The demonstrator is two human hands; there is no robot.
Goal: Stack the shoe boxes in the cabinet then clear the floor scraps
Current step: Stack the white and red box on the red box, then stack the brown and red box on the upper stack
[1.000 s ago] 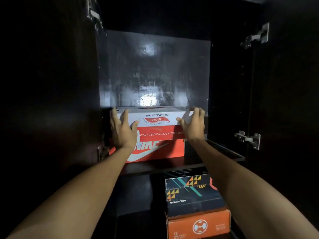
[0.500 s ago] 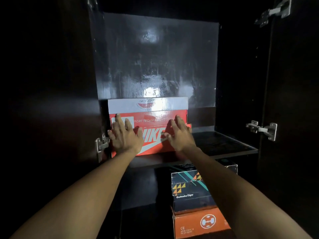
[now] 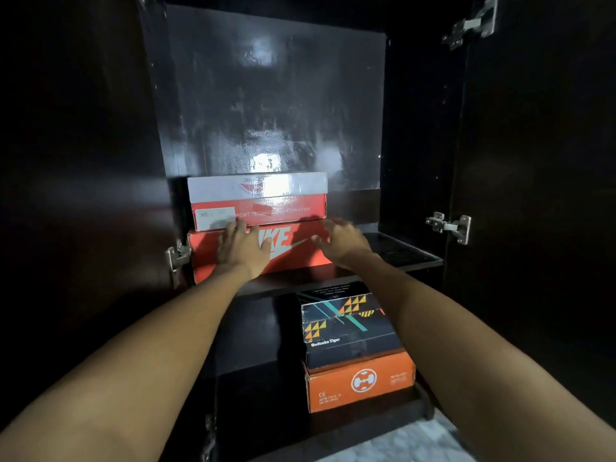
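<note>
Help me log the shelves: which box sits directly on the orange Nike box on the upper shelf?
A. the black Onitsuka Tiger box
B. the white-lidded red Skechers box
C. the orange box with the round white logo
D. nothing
B: the white-lidded red Skechers box rests on the orange Nike box; the black Onitsuka Tiger box is on the shelf below.

Inside the cabinet (image 3: 100,161), the upper shelf (image 3: 400,258) carries two boxes at its left end: the Skechers box (image 3: 258,201) lies on the Nike box (image 3: 293,248), both toward 12 o'clock from the viewer. The left hand (image 3: 241,250) rests flat on the Nike box's front; the right hand (image 3: 341,243) is at that box's right end, at about 1 o'clock. Below the shelf, toward 5 o'clock, the Onitsuka Tiger box (image 3: 346,328) sits on another box (image 3: 360,385). Hinges (image 3: 451,225) flank the opening at 3 and 9 o'clock.
</note>
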